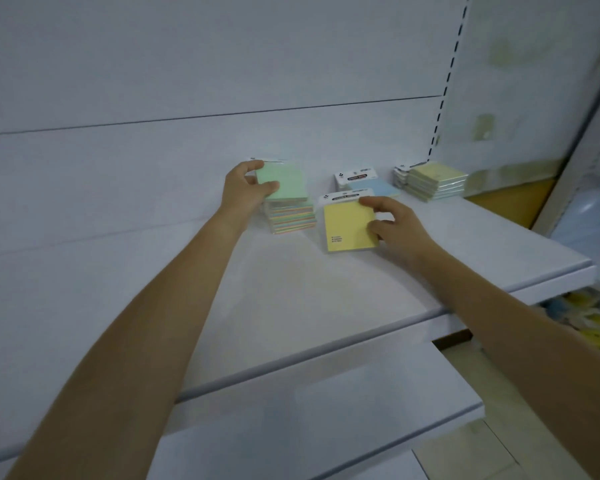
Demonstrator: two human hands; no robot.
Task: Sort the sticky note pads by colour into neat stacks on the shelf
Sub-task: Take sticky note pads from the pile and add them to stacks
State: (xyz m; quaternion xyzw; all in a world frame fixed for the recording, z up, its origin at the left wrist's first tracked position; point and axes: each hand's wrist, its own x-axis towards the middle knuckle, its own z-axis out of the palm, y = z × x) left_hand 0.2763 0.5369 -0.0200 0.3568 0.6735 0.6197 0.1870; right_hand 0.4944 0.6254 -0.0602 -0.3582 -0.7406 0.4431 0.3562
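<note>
L hand (248, 188) grips green pad (284, 181) | R hand (392, 223) pinches yellow pad (350, 228) | risk: mixed pile (291, 218) near shelf (291, 306) back edge topples if bumped

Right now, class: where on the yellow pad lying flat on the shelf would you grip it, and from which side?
Probably its right edge, from the right: the yellow pad lies flat, that edge is free, and the right hand grips it there.

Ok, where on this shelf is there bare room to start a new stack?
The shelf is bare along the front, before the mixed stack and yellow pad, and left of the left hand. A smaller patch lies before the yellow stack, beside the right hand. Around the blue pad it is crowded.
</note>
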